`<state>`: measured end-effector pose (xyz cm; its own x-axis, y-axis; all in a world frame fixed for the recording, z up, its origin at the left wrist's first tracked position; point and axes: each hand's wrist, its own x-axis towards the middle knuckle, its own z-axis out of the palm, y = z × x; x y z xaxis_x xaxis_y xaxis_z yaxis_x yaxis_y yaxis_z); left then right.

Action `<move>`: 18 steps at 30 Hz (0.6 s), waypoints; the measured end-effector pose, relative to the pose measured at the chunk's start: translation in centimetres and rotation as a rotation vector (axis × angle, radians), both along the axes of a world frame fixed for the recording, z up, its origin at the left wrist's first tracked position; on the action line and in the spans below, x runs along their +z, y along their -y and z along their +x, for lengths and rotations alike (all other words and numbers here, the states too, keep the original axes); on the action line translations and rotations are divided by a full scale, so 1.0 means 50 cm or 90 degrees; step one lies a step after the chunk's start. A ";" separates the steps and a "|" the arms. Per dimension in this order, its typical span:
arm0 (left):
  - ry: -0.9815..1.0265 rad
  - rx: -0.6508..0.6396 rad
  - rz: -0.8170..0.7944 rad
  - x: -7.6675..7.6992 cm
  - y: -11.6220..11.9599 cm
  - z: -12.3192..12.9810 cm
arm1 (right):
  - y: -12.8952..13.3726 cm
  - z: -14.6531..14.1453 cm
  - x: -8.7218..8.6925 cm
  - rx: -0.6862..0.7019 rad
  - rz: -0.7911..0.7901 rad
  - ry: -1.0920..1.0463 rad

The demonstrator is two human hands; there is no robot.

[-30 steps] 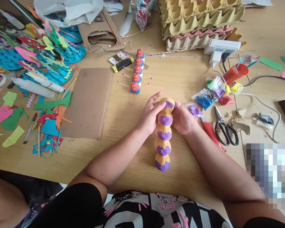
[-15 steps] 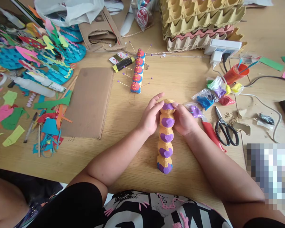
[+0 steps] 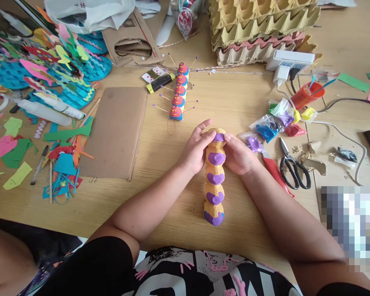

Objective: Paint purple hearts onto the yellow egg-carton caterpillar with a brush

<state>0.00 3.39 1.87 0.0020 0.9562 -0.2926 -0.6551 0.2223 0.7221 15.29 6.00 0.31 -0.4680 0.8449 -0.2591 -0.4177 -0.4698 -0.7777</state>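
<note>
A strip of egg carton (image 3: pixel 215 169), painted orange-yellow, lies lengthwise in front of me. Purple clay patches (image 3: pixel 216 178) sit on its bumps, and a little blue shows at the near one. My left hand (image 3: pixel 198 149) grips the far end from the left, thumb on the top patch and index finger lifted. From the right, my right hand (image 3: pixel 239 154) closes on the same end, its thumb and fingertips against the purple clay. Beyond stands a finished-looking caterpillar (image 3: pixel 179 91) with red smiling faces, blue and white sides and purple-tipped sticks.
To the right lie scissors (image 3: pixel 294 166), a red-handled knife (image 3: pixel 276 174), bagged clay (image 3: pixel 267 130) and an orange cup (image 3: pixel 308 95). A cardboard sheet (image 3: pixel 115 131) and paper scraps (image 3: pixel 66 164) are at left. Egg trays (image 3: pixel 262 28) and a power strip (image 3: pixel 291 59) stand behind.
Both thumbs have shifted slightly over the far purple patch, and the strip's far end has tilted a little to the left. Other things stay put.
</note>
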 end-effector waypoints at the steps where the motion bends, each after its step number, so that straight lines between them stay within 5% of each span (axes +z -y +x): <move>1: 0.002 -0.001 0.000 0.000 0.000 0.000 | 0.000 0.001 -0.001 0.000 -0.001 -0.001; 18: 0.002 -0.005 0.025 -0.013 -0.002 0.003 | -0.003 -0.004 -0.008 -0.010 0.009 0.017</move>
<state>0.16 3.51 1.23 0.0112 0.9671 -0.2542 -0.6559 0.1990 0.7281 15.11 6.14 -0.09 -0.4484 0.8553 -0.2596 -0.4042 -0.4530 -0.7946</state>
